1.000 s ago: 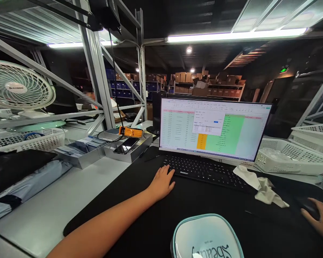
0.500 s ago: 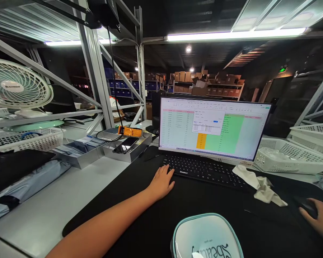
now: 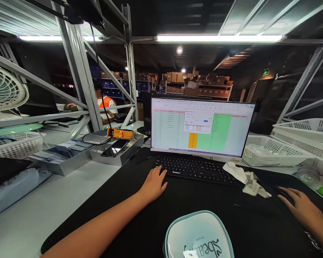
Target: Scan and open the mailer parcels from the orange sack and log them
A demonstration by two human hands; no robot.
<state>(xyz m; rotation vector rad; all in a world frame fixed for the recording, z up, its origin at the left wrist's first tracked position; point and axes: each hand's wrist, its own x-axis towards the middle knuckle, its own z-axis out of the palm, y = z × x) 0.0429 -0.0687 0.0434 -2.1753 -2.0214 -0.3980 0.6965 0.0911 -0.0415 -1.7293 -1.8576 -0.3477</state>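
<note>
My left hand (image 3: 153, 182) lies flat and open on the black desk mat (image 3: 129, 211), its fingertips touching the left end of the black keyboard (image 3: 196, 170). My right hand (image 3: 301, 208) rests at the right of the mat, fingers draped over a black mouse (image 3: 281, 189) that is mostly hidden. Behind the keyboard, a monitor (image 3: 201, 125) shows a spreadsheet with green and orange cells and a small dialog box. A crumpled white cloth (image 3: 244, 177) lies between the keyboard and the mouse. A white pouch with a teal rim (image 3: 199, 236) sits right in front of me.
Metal trays (image 3: 123, 157) at the left hold a phone (image 3: 114, 147) and an orange device (image 3: 120, 133). White baskets (image 3: 271, 152) stand at the right and a fan (image 3: 2, 89) at the far left. A person in an orange vest (image 3: 104, 102) sits behind the steel rack post (image 3: 75, 71).
The view has swung to the right, so more of my right hand and forearm shows. A person in orange now appears behind the rack. My left hand has stayed put.
</note>
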